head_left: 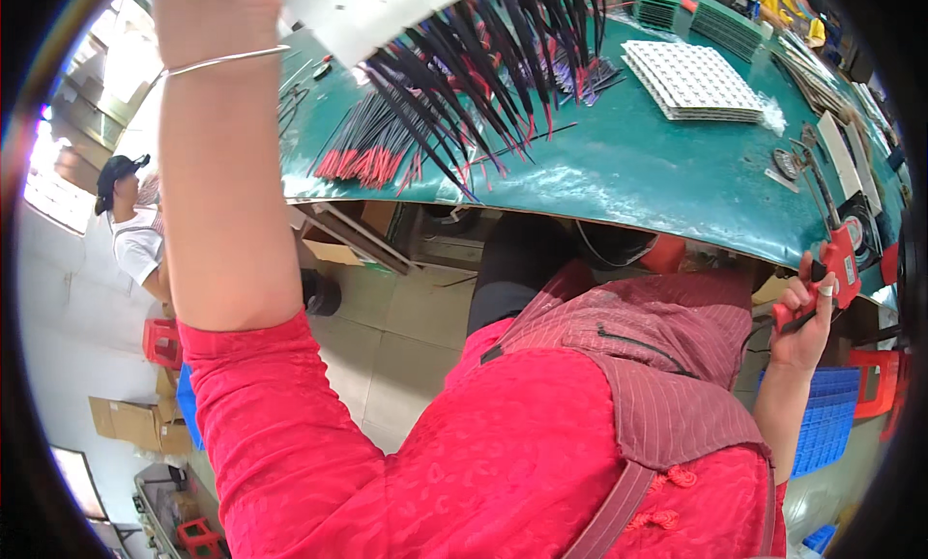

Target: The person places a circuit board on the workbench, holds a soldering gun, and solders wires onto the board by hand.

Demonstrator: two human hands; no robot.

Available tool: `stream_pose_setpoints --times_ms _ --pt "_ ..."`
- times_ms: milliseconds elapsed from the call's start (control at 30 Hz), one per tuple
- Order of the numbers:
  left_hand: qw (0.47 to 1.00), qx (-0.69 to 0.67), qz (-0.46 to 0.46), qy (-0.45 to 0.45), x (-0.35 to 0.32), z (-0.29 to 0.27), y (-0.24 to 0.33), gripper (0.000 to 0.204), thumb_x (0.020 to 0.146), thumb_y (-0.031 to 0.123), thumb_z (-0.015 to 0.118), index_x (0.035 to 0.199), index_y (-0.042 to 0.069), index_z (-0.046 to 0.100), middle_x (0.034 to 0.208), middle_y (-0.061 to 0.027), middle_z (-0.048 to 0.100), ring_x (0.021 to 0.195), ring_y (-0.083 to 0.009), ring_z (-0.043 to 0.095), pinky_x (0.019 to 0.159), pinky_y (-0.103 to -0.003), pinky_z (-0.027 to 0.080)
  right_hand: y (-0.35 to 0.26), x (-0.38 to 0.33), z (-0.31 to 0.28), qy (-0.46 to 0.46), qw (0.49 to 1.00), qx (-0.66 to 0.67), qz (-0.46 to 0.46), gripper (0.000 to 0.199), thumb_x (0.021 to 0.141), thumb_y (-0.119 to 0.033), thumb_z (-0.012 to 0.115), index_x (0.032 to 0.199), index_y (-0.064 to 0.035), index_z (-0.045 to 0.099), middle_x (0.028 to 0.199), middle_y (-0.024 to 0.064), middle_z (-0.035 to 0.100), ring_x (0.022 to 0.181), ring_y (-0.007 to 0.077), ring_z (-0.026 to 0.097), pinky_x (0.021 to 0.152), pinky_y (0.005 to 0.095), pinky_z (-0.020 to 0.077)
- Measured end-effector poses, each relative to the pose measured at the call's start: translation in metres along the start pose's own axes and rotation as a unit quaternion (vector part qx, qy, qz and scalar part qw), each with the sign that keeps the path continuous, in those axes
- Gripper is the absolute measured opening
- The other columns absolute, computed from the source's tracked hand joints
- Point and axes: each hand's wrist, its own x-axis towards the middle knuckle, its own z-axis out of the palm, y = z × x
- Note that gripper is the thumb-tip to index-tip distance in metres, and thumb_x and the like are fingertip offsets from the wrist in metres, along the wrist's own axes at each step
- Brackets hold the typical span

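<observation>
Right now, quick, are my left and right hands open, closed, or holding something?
Left hand: can't be told; its fingers lie beyond the picture's upper edge.
Right hand: closed around a red gun-shaped tool.

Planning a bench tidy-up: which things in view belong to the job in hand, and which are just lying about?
Likely in use:
- red gun-shaped tool, in the right hand
- white panel, dark wires along its edge
- red-tipped wires

Likely just lying about:
- blue crate
- cardboard box
- red stool

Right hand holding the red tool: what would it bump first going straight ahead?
Probably the green table, at its near edge; but depth is unclear, so the right hand might pass above.
</observation>
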Motion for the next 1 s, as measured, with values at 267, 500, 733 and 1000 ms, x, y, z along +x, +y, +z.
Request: stream_pose_setpoints --times_ms 267,500,733,1000 --pt "0.968 0.114 -0.094 0.201 0.005 -0.013 0.049 0.042 0.084 0.015 0.065 0.119 -0.007 0.056 0.111 -0.0153 0.064 0.098 -0.0251 0.063 0.092 -0.032 0.049 0.009 0.020 0.001 -0.010 1.000 0.020 0.014 0.050 0.101 -0.025 0.056 0.146 -0.0098 0.040 0.124 0.0129 0.059 0.067 0.0037 0.042 0.061 0.0185 0.0436" --pt "0.946 0.265 -0.038 0.181 0.049 -0.152 0.059 0.035 0.089 0.011 0.061 0.118 -0.007 0.056 0.112 -0.0133 0.063 0.100 -0.0247 0.064 0.092 -0.034 0.053 0.012 0.030 0.007 -0.047 0.998 0.031 0.032 0.051 0.101 -0.026 0.056 0.146 -0.0111 0.038 0.123 0.0124 0.058 0.067 0.0040 0.042 0.061 0.0184 0.0442" --pt "0.933 0.338 0.003 0.127 0.019 -0.206 0.054 0.054 0.090 0.006 0.059 0.138 -0.006 0.039 0.124 -0.0191 0.055 0.111 -0.0282 0.060 0.091 -0.039 0.052 0.013 0.040 -0.011 -0.084 0.994 0.057 0.049 0.052 0.101 -0.027 0.056 0.148 -0.0119 0.037 0.120 0.0115 0.060 0.068 0.0044 0.043 0.060 0.0176 0.0438" --pt "0.905 0.396 -0.004 0.159 0.014 -0.272 0.031 0.032 0.086 0.004 0.060 0.115 -0.010 0.058 0.108 -0.0148 0.067 0.095 -0.0241 0.065 0.084 -0.033 0.052 0.019 0.047 0.000 -0.070 0.995 0.024 0.061 0.055 0.101 -0.027 0.057 0.148 -0.0094 0.035 0.117 0.0105 0.060 0.068 0.0046 0.043 0.061 0.0179 0.0442"
